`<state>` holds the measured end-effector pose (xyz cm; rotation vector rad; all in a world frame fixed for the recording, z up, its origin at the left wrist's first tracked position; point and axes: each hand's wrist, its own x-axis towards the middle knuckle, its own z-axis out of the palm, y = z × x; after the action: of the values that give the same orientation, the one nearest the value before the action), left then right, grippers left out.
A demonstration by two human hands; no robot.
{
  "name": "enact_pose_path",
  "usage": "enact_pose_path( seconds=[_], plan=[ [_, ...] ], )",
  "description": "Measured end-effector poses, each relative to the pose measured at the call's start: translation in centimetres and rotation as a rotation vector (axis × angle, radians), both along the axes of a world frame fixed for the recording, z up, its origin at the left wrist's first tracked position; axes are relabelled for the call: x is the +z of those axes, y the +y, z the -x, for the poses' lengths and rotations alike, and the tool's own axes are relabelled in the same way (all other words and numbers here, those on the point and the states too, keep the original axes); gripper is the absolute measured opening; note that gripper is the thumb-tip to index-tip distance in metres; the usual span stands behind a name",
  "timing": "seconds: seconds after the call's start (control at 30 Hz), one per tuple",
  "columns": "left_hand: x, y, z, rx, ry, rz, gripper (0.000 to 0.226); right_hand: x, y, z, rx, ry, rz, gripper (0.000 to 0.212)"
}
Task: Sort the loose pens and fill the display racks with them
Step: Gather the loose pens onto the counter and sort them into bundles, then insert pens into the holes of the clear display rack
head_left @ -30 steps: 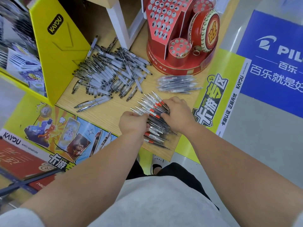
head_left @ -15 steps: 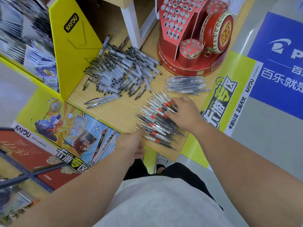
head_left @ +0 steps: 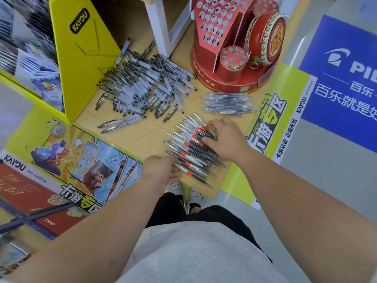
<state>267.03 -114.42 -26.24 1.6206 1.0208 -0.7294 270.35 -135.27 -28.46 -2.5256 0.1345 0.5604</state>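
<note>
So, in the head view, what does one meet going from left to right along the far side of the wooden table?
Yellow cardboard KAYOU stand → loose heap of grey-grip pens → red round cardboard display rack with holes → blue PILOT sign.

- A light wooden table top (head_left: 142,137) fills the middle, and its near edge ends above the floor.
- A white post (head_left: 158,23) stands at its far edge.
- The grey floor (head_left: 326,180) on the right is smooth, with a soft sheen.
- A blue sign (head_left: 342,82) with white lettering shows at the far right.
- A yellow-green banner (head_left: 271,127) runs along the table top's right edge.
- A cartoon poster (head_left: 71,156) lies along its left edge.
</note>
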Motion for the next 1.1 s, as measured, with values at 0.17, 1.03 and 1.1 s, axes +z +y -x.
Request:
enact_pose_path(
  seconds=[0.17,1.03,1.1],
  plan=[
    [0.2,1.4,-0.7,-0.047,-0.077,-0.104,0.032,0.9,-1.4,0.3,-0.067,0.032,0.027,0.06],
    [3.8,-16.5,-6.8,0.215,-0.079,0.208,0.025,3.4,-15.0,-6.7,0.26,-0.177,0.02,0.042],
    [3.8,-18.0,-6.5,0.296,-0.063,0.22,0.029,3.3,-15.4,-7.8,0.378,-0.156,-0.015,0.04]
  ],
)
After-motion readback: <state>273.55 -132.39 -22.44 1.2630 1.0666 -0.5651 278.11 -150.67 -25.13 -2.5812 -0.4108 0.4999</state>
